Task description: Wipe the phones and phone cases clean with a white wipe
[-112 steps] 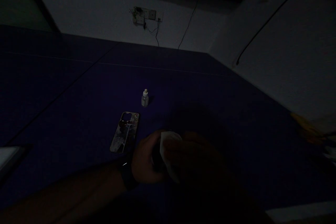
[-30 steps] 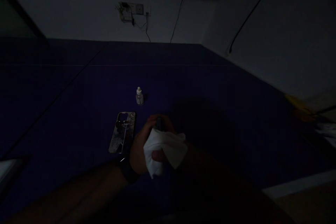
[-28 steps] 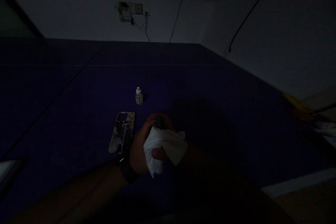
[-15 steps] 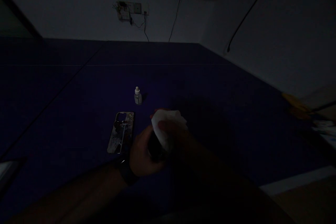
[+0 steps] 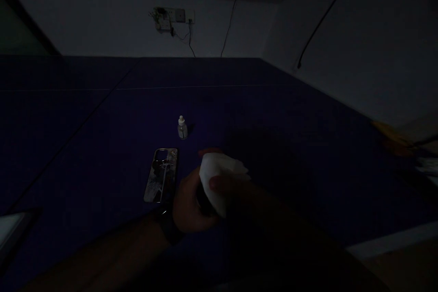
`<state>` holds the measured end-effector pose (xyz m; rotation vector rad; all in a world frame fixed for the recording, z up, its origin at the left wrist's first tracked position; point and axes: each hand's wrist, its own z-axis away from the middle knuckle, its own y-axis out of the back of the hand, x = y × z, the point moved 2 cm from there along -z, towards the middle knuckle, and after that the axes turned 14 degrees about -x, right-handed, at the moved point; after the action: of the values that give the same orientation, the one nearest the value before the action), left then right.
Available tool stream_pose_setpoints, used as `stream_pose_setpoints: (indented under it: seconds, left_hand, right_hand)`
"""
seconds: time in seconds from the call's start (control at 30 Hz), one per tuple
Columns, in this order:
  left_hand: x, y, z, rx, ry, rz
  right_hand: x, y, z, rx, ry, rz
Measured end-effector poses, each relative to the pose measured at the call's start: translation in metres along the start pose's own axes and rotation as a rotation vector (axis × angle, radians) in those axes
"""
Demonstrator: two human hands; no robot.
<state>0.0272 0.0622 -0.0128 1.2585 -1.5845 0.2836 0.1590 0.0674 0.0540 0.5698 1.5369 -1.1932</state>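
Note:
My left hand, with a black watch on its wrist, is closed round a dark object that looks like a phone, mostly hidden by my hands. A folded white wipe lies over that object. My right hand grips the wipe and presses it on, thumb on top. Left of my hands, a patterned phone case with a camera cut-out lies flat on the dark blue surface. Behind the case stands a small clear dropper bottle with a white cap.
A pale-topped, dark-edged object sits at the lower left. Wall sockets with plugs and cables are at the back. A black cable hangs along the right wall. Something yellow lies at the right edge. The room is very dim.
My right hand and the wipe have moved slightly down over the dark object, covering more of it. The whole view has shifted a little; the case and bottle stay where they were.

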Motion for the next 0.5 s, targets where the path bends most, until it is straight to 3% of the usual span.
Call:
stream_pose_setpoints:
  seconds: [0.17, 0.33, 0.5]
  left_hand:
    - [0.0047, 0.0001, -0.0016, 0.0, -0.036, -0.014]
    - [0.0038, 0.0, -0.0019, -0.02, -0.015, 0.004]
    - [0.0001, -0.0007, -0.0016, 0.013, -0.029, -0.013]
  right_hand:
    - [-0.0034, 0.0053, -0.0065, 0.147, -0.055, -0.096]
    - [-0.0031, 0.0037, -0.0001, -0.055, -0.061, -0.09]
    - [-0.0006, 0.0061, -0.0012, 0.03, 0.02, -0.001]
